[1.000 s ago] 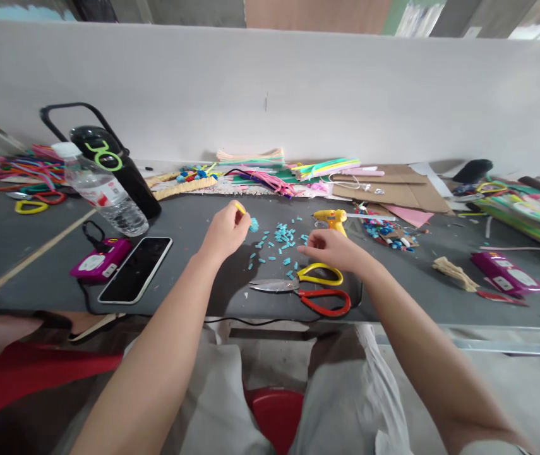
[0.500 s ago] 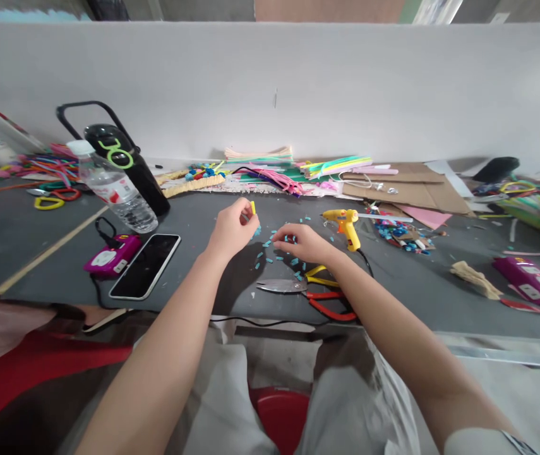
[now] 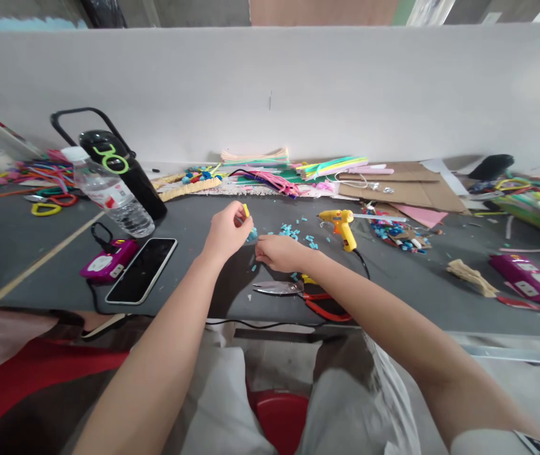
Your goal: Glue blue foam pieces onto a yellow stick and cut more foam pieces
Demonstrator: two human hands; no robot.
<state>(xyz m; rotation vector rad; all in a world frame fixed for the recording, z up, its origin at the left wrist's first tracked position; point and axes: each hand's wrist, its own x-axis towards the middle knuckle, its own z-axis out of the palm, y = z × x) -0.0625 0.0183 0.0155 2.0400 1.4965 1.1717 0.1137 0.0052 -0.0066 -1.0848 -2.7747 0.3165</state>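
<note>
My left hand [image 3: 225,232] is raised a little above the dark table [image 3: 37,253], fingers pinched on a small yellow piece [image 3: 246,210] with blue bits at its lower end. My right hand [image 3: 276,252] rests on the table just right of it, fingers curled down among several small blue cut pieces [image 3: 293,231]; I cannot make out whether it holds one. Scissors with red and yellow handles [image 3: 305,295] lie under my right wrist. A yellow glue gun [image 3: 342,225] lies to the right of the blue pieces.
A black phone [image 3: 141,270] and a pink device [image 3: 107,260] lie at the left, behind them a water bottle [image 3: 108,193] and a black flask [image 3: 125,170]. Coloured strips, cardboard [image 3: 402,186] and beads line the back. A purple packet [image 3: 528,284] lies at the right.
My right hand has moved left from beside the glue gun and scissors handles across the blue pieces to just beside my left hand. The left hand has stayed pinched on the yellow piece.
</note>
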